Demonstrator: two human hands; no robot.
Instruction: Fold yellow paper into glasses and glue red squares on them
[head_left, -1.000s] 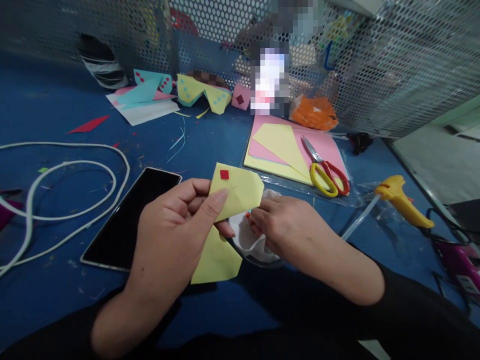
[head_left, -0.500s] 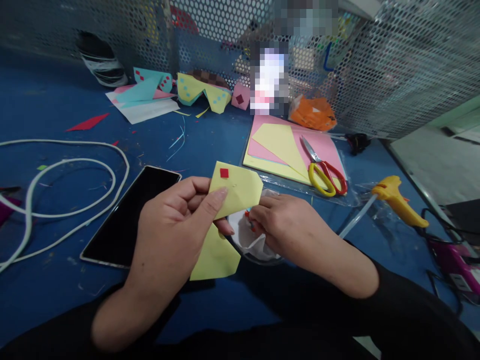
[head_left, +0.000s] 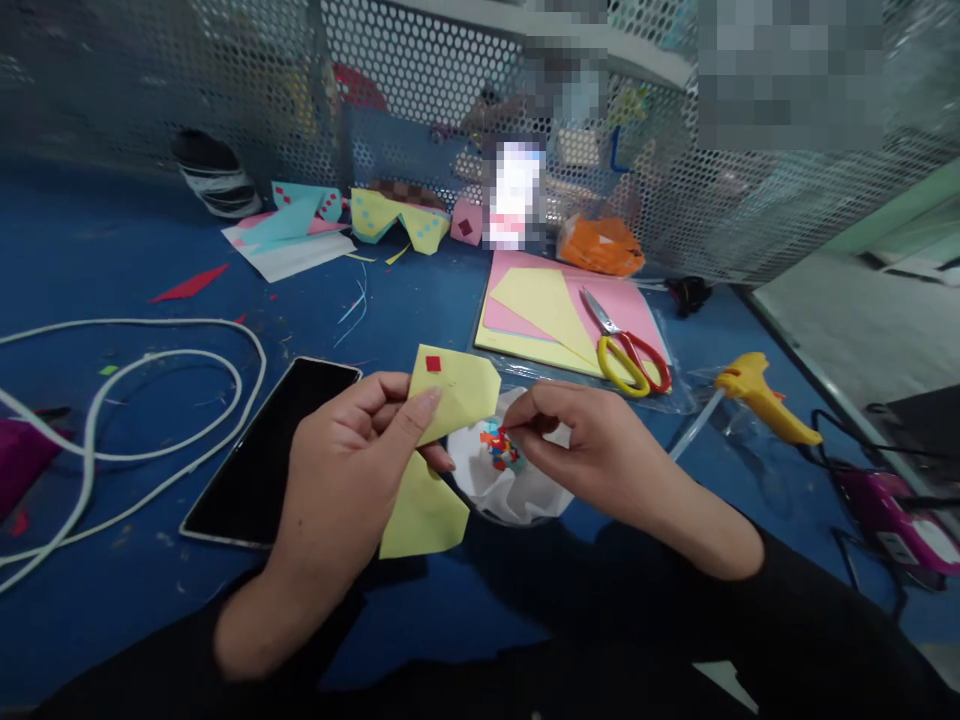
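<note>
A folded piece of yellow paper [head_left: 461,395], with one small red square stuck near its upper left corner, is pinched in my left hand [head_left: 352,450]. Its lower part [head_left: 424,515] hangs below my fingers. To the right, my right hand [head_left: 592,435] has thumb and forefinger pressed together over a white-lined bowl [head_left: 525,495]. Small red, orange and blue paper bits [head_left: 499,445] lie in the bowl. A bit of red shows at my right fingertips, too small to tell clearly whether it is held.
Scissors [head_left: 622,350] lie on a stack of pink and yellow paper [head_left: 525,310]. A yellow glue gun [head_left: 769,400] sits at right, a dark tablet [head_left: 277,450] and white cable [head_left: 150,455] at left. Paper masks [head_left: 401,220] stand by the mesh partition [head_left: 427,70].
My right hand has lifted slightly from the bowl, its fingers now clear of the paper bits that they covered. My left hand still holds the yellow paper. The camera view has shifted.
</note>
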